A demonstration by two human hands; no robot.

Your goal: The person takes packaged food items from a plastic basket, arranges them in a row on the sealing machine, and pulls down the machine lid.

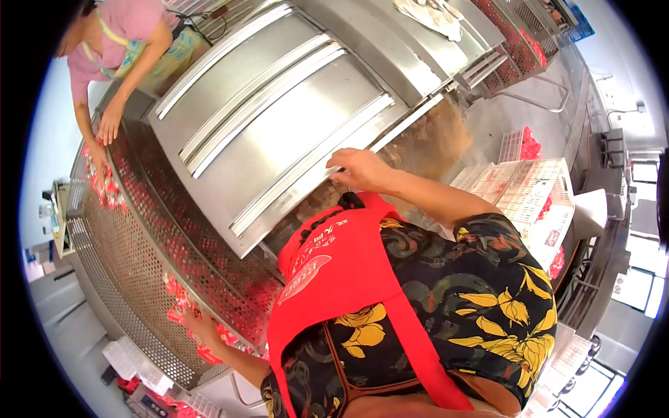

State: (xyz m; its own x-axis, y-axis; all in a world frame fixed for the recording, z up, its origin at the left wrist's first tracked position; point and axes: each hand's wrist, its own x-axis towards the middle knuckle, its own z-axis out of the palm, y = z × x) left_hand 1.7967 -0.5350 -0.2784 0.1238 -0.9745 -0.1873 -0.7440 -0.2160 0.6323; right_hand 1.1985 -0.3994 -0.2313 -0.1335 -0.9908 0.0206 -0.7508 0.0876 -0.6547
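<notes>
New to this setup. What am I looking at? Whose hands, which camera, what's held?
No machine arm here: it's one picture from a camera worn on a person's head, looking down, with a strongly curved view. The red apron is the wearer's own.

The wearer's right hand is at the near edge of a ribbed metal cover; whether it grips that edge is unclear. The left hand is among red packets at a metal trough full of small holes. I can't tell if it holds one.

Another person, in pink, works farther along the trough, hands at more packets. White crates stand on the right.
</notes>
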